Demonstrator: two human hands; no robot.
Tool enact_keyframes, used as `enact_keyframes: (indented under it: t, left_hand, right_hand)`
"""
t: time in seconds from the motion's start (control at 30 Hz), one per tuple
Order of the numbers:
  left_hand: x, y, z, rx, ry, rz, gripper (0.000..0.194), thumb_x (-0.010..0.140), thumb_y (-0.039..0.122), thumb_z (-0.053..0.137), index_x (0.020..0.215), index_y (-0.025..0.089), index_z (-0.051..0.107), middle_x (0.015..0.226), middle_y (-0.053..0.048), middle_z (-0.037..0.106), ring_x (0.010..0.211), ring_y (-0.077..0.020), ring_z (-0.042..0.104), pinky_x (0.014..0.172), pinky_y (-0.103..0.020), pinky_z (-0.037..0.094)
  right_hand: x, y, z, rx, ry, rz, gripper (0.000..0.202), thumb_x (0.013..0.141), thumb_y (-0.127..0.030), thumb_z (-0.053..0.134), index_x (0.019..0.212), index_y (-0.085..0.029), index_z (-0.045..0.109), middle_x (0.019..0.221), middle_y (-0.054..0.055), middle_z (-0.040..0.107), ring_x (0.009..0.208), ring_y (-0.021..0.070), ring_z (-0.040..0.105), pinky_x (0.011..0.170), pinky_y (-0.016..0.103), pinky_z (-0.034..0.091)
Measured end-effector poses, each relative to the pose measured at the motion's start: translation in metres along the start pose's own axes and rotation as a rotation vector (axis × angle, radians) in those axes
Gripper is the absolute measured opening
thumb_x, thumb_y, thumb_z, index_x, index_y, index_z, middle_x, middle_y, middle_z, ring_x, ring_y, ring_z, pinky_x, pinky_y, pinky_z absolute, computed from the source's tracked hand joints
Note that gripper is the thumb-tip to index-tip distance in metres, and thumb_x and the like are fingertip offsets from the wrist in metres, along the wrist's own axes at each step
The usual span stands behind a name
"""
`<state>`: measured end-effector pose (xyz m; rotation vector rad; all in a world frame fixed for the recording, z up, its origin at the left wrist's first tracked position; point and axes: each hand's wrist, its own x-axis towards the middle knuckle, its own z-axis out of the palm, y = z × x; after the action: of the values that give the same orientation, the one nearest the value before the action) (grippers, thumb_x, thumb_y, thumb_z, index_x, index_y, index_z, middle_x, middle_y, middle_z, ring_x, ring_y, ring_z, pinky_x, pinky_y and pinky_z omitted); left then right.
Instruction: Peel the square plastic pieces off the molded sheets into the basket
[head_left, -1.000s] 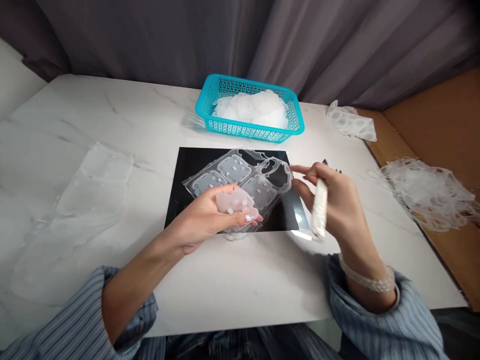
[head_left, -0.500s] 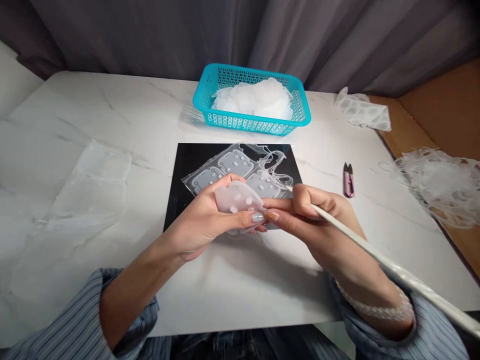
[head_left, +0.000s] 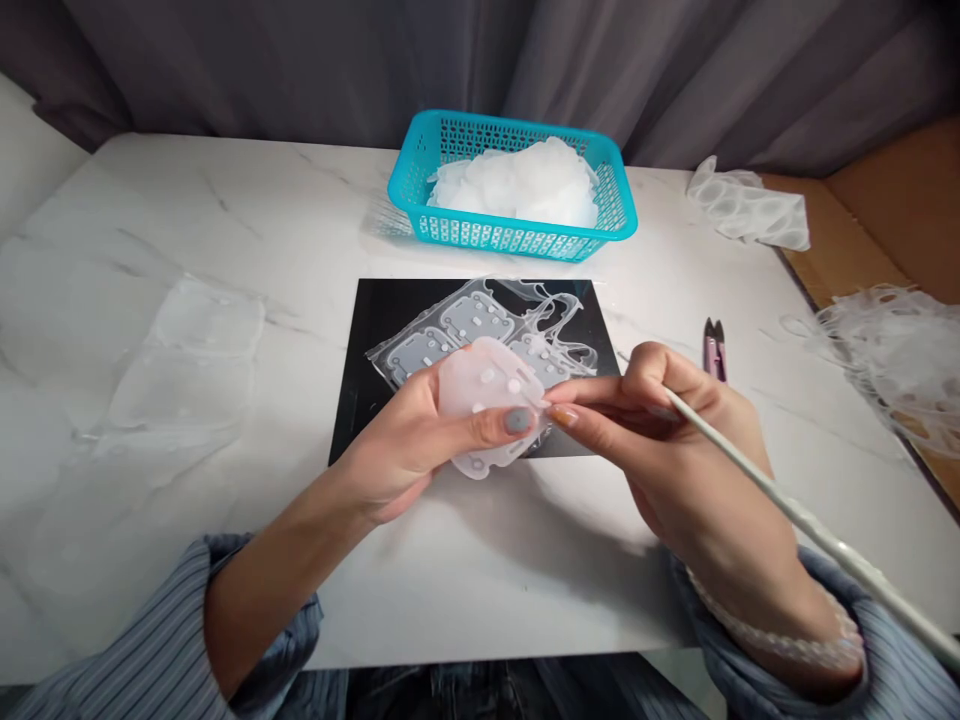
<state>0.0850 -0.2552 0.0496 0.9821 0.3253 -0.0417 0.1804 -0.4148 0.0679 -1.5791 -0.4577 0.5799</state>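
Note:
My left hand (head_left: 405,440) is closed on a translucent, silicone-like pad (head_left: 480,375) with rounded corners and small raised dots, its thumb lying across the face. At the pad's right edge, the thumb and fingertips of my right hand (head_left: 682,430) pinch. A long thin white stick (head_left: 787,510) is tucked in the curled fingers of that same hand, its pointed tip past the knuckles. Beneath, a clear moulded sheet (head_left: 476,315) with several similar pad shapes lies on a black mat (head_left: 369,305), partly hidden by the hands. Torn strips curl at the sheet's right side.
Behind the mat stands a turquoise basket (head_left: 510,235) heaped with translucent white pieces. Pink-handled thread snips (head_left: 715,360) lie to the right. Stringy scraps (head_left: 892,350) and a cut-out sheet (head_left: 765,215) rest by cardboard (head_left: 885,230). Translucent sheets (head_left: 180,350) lie at the left.
The pad has turned flatter toward me, showing more of its face. My right hand has shifted right, still pinching the edge. The view has also shifted slightly.

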Motion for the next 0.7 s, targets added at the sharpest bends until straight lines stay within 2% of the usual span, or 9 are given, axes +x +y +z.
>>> enact_keyframes:
  t: [0.07, 0.17, 0.27, 0.37, 0.53, 0.7]
  left_hand:
    - [-0.001, 0.003, -0.002, 0.094, 0.039, 0.084, 0.023, 0.076, 0.033, 0.081, 0.093, 0.021, 0.074, 0.088, -0.001, 0.073, 0.082, -0.0138, 0.066, 0.076, -0.023, 0.053]
    - [-0.004, 0.009, -0.005, 0.265, 0.125, 0.170, 0.021, 0.075, 0.039, 0.081, 0.088, 0.022, 0.077, 0.079, 0.000, 0.072, 0.075, -0.0145, 0.065, 0.067, -0.023, 0.051]
    - [-0.008, 0.016, -0.005, 0.437, 0.173, 0.215, 0.016, 0.072, 0.034, 0.083, 0.085, 0.026, 0.079, 0.075, 0.001, 0.072, 0.069, -0.0142, 0.063, 0.061, -0.023, 0.049]
    - [-0.010, 0.019, 0.000, 0.531, 0.141, 0.233, 0.004, 0.074, 0.028, 0.081, 0.078, 0.028, 0.080, 0.074, 0.002, 0.073, 0.073, -0.0158, 0.065, 0.065, -0.025, 0.051]
    - [-0.010, 0.017, 0.006, 0.407, 0.108, 0.207, 0.003, 0.076, 0.027, 0.079, 0.075, 0.029, 0.080, 0.072, 0.001, 0.074, 0.074, -0.0169, 0.067, 0.067, -0.026, 0.053]
    - [-0.009, 0.013, 0.005, 0.255, 0.067, 0.097, 0.004, 0.078, 0.029, 0.077, 0.077, 0.027, 0.080, 0.076, 0.000, 0.075, 0.073, -0.0170, 0.068, 0.066, -0.026, 0.055]
  right_hand:
    - [-0.002, -0.002, -0.001, -0.090, 0.047, -0.048, 0.052, 0.075, -0.030, 0.082, 0.067, -0.025, 0.031, 0.084, 0.001, 0.078, 0.073, 0.0214, 0.073, 0.059, 0.032, 0.060]
    - [-0.007, -0.007, -0.002, -0.193, 0.054, -0.120, 0.050, 0.076, -0.030, 0.081, 0.066, -0.025, 0.032, 0.082, 0.000, 0.077, 0.070, 0.0222, 0.072, 0.061, 0.036, 0.059]
    - [-0.013, -0.011, 0.000, -0.221, 0.050, -0.155, 0.048, 0.077, -0.027, 0.080, 0.066, -0.026, 0.033, 0.081, 0.000, 0.077, 0.067, 0.0215, 0.071, 0.058, 0.036, 0.057]
    - [-0.016, -0.014, 0.003, -0.180, 0.060, -0.143, 0.049, 0.076, -0.026, 0.080, 0.066, -0.026, 0.032, 0.079, 0.001, 0.076, 0.065, 0.0220, 0.070, 0.049, 0.034, 0.053]
    - [-0.017, -0.015, 0.004, -0.078, 0.094, -0.143, 0.049, 0.076, -0.024, 0.081, 0.067, -0.026, 0.033, 0.080, 0.002, 0.075, 0.066, 0.0220, 0.070, 0.050, 0.033, 0.055]
    - [-0.017, -0.014, -0.001, -0.031, 0.066, -0.126, 0.049, 0.076, -0.024, 0.081, 0.068, -0.027, 0.033, 0.080, 0.002, 0.075, 0.068, 0.0226, 0.072, 0.054, 0.033, 0.059]
